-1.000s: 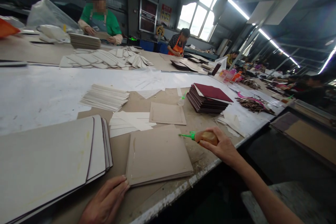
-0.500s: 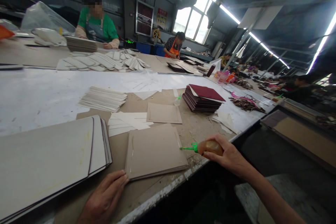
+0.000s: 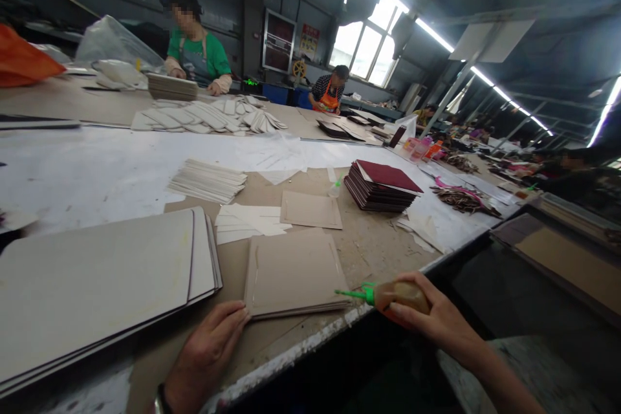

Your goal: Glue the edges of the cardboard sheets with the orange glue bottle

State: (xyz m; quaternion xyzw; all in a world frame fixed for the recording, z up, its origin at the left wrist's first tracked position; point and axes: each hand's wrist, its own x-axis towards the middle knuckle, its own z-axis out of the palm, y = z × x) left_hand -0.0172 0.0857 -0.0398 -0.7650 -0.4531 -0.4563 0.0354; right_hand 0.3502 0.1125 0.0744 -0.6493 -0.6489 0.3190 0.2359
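A short stack of tan cardboard panels (image 3: 294,275) lies near the table's front edge, with glossy glue lines along the left and right sides of the top one. My left hand (image 3: 211,343) has its fingers pressed together on the stack's near left corner. In my right hand (image 3: 422,304) is a squeeze glue bottle (image 3: 395,299), amber-coloured, held on its side. Its green nozzle points left, the tip at the top panel near its front right corner. Behind the stack lies a single tan panel (image 3: 310,210).
Large pale boards (image 3: 97,265) are piled at the left. White strips (image 3: 250,220) and a pile of pale pieces (image 3: 208,180) lie farther back. Maroon covers (image 3: 383,184) are stacked right of centre, near a small green-tipped bottle (image 3: 334,189). Co-workers (image 3: 198,45) work across the table.
The nozzle tip has come down the panel's right side towards the near corner. My left hand keeps its place at the near left corner. The whole view has shifted slightly.
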